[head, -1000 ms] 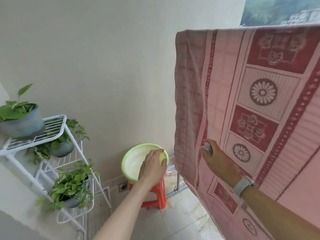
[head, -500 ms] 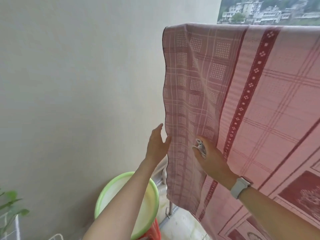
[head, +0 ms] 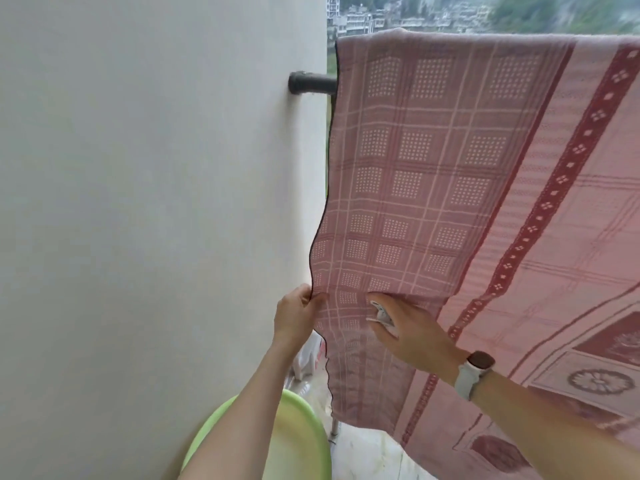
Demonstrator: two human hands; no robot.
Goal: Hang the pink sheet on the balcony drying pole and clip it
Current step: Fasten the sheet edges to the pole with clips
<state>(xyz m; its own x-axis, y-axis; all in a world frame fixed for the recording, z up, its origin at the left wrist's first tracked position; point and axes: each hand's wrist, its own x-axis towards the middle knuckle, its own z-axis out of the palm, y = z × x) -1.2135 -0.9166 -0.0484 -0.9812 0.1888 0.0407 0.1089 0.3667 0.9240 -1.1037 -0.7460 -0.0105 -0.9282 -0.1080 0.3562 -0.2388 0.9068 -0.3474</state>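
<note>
Both hands working: your left hand [head: 294,315] is pinching the pink sheet [head: 450,188] edge; your right hand [head: 412,334] is gripping a clip [head: 381,315].

A dark pole [head: 313,84] stuck out from the pale wall [head: 156,202] and carried the pink sheet [head: 450,168], which was draped over it and hung down in front, its top fold lying above the pole's visible end. Only a short stub of the pole showed between wall and sheet edge; the rest was hidden behind the cloth. Below, the light tiled floor [head: 367,452] carried a thin metal post [head: 335,426] standing upright just under the sheet's lower edge. What the green basin [head: 304,441] rested on could not be made out.
</note>
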